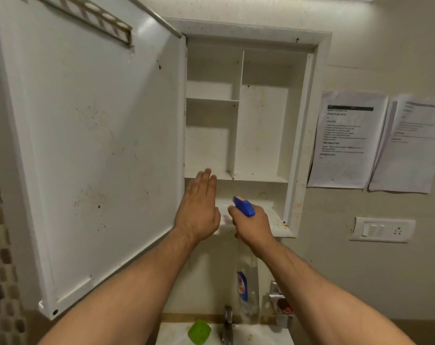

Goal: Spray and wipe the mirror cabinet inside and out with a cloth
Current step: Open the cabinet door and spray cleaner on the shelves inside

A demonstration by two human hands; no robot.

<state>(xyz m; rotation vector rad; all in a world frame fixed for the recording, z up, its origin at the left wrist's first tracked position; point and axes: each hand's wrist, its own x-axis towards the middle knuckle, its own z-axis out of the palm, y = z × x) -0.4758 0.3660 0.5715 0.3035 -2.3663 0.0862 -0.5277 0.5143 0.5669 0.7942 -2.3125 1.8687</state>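
The right hand [252, 226] is clenched around the neck of a clear spray bottle [246, 287], whose blue trigger head is raised in front of the bottom compartment of the open mirror cabinet [308, 135], with the nozzle angled up and to the left. The left hand [199, 207] is held flat with straight fingers and nothing in it, just beside the nozzle and near the edge of the lower shelf. If the trigger is squeezed from here, much of the mist could be caught by the left hand instead of the stained interior. No cloth is seen, so liquid could run down the back wall and drip toward the sink [261, 334] before it is wiped. The swung-out door [99, 145] hangs close to the left forearm and could be knocked. Overspray could also be carried to the taped papers [345, 140] and the switch plate [383, 229].
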